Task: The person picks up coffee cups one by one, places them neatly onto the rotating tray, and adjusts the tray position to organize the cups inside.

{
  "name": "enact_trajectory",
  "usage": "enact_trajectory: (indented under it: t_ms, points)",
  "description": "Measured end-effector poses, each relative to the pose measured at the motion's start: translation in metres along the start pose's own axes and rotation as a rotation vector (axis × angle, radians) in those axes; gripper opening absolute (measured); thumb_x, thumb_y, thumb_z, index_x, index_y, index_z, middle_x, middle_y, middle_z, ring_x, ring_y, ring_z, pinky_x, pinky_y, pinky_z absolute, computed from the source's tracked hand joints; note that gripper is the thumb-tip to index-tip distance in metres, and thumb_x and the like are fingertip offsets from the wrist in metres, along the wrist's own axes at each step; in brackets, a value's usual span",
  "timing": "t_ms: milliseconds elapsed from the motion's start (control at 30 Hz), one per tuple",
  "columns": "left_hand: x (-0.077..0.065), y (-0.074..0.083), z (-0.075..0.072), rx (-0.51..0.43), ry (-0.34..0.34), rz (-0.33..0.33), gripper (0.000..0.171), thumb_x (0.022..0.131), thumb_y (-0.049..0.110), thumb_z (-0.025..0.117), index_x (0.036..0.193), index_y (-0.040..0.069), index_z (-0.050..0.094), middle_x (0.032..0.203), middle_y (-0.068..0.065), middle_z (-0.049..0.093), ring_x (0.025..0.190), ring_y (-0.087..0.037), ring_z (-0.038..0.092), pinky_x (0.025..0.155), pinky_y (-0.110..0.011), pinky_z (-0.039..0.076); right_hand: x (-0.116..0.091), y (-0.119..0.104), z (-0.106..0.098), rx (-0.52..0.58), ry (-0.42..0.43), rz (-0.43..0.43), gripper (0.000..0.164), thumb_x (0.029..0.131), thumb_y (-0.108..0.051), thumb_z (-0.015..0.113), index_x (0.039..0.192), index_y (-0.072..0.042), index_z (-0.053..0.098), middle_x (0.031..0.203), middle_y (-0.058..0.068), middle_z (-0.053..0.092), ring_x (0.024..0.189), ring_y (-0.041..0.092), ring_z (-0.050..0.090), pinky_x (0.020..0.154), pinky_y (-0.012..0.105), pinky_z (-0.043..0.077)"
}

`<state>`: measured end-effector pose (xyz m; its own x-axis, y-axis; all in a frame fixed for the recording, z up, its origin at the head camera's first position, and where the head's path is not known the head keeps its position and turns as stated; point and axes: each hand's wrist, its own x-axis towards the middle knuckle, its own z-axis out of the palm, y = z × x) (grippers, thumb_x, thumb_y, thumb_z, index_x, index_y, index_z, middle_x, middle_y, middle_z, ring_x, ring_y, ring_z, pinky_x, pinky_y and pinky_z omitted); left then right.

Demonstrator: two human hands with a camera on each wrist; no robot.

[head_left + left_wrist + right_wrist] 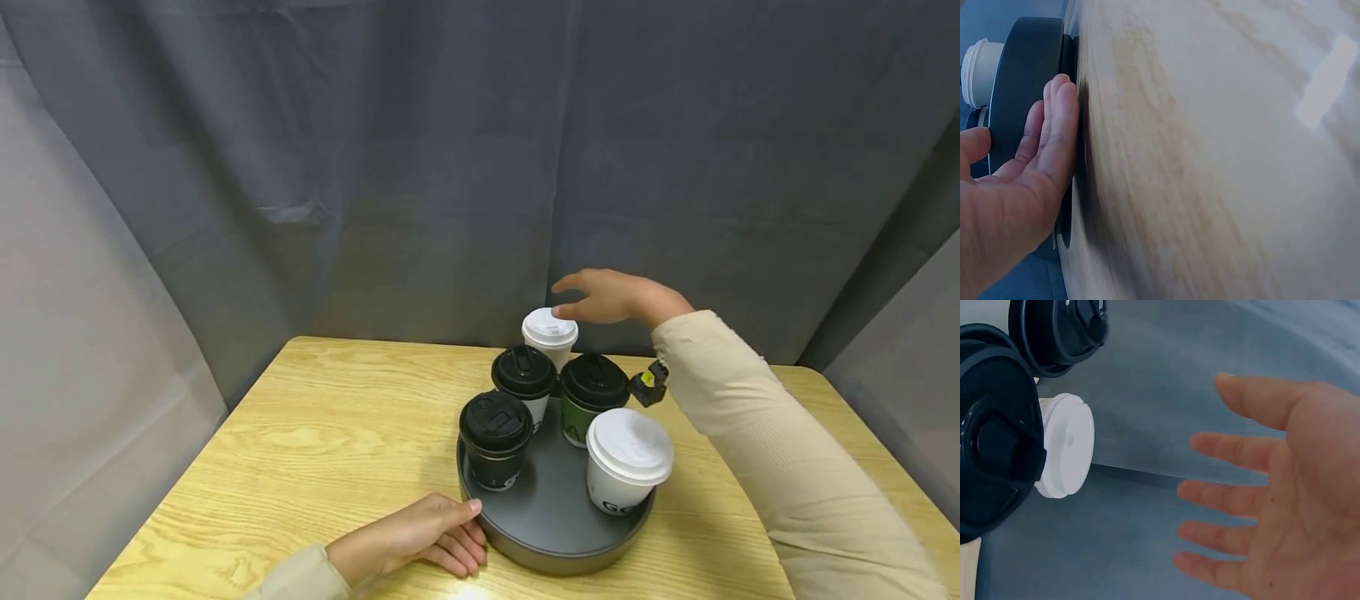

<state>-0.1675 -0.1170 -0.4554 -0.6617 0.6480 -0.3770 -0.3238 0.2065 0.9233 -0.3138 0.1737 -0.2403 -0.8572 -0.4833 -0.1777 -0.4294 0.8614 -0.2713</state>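
Observation:
My left hand (450, 537) is at the near left side of a round dark grey tray (555, 517). Its thumb lies at the rim, and in the left wrist view the fairly straight fingers (1054, 131) rest along the outer wall. My right hand (607, 296) hovers over the back, fingers spread in the right wrist view, holding nothing. Nearest it is a white-lidded paper cup (551, 329), apart from the fingers (1222, 497). Toward the front stand a black-lidded white cup (525, 375), a black-lidded green cup (592, 387), a black cup (495, 437) and a larger white cup (630, 458).
The tray stands on a light wood table (322, 442), right of its middle. A grey cloth curtain (450, 183) hangs behind the table's back edge. Beside the right wrist is a small black device (648, 385) with a yellow mark.

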Motion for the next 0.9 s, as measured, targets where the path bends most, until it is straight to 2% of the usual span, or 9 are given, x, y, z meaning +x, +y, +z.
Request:
enact_trajectory:
  t_ms: [200, 400, 700, 900]
  points:
    - [0.002, -0.001, 0.002, 0.008, -0.008, -0.003, 0.058, 0.101, 0.046, 0.042, 0.104, -0.009, 0.061, 0.087, -0.010, 0.070, 0.070, -0.012, 0.067, 0.069, -0.028, 0.059, 0.024, 0.002, 0.007, 0.011, -0.053, 0.032, 0.054, 0.098, -0.035, 0.051, 0.143, -0.006, 0.042, 0.150, 0.024, 0.031, 0.139, 0.044, 0.025, 0.110, 0.060, 0.027]
    - [0.003, -0.002, 0.003, 0.002, -0.022, 0.003, 0.058, 0.101, 0.046, 0.042, 0.104, -0.009, 0.061, 0.087, -0.010, 0.070, 0.070, -0.012, 0.067, 0.070, -0.029, 0.059, 0.039, 0.006, 0.020, 0.019, -0.087, 0.060, 0.057, 0.097, -0.034, 0.054, 0.144, -0.004, 0.040, 0.151, 0.023, 0.031, 0.140, 0.043, 0.023, 0.112, 0.057, 0.025]
    - [0.000, 0.000, 0.001, -0.009, -0.028, 0.005, 0.058, 0.100, 0.047, 0.042, 0.104, -0.008, 0.061, 0.088, -0.010, 0.070, 0.071, -0.011, 0.067, 0.069, -0.027, 0.059, 0.053, 0.012, 0.036, 0.064, -0.102, 0.106, 0.065, 0.094, -0.030, 0.057, 0.148, -0.004, 0.032, 0.153, 0.024, 0.026, 0.141, 0.042, 0.021, 0.114, 0.057, 0.022]
    - [0.000, -0.002, 0.000, -0.017, -0.047, 0.008, 0.058, 0.100, 0.046, 0.043, 0.103, -0.008, 0.061, 0.088, -0.010, 0.070, 0.071, -0.011, 0.068, 0.068, -0.026, 0.059, 0.053, 0.013, 0.043, 0.073, -0.091, 0.137, 0.071, 0.090, -0.031, 0.060, 0.150, -0.008, 0.029, 0.152, 0.027, 0.024, 0.137, 0.041, 0.026, 0.110, 0.058, 0.027]
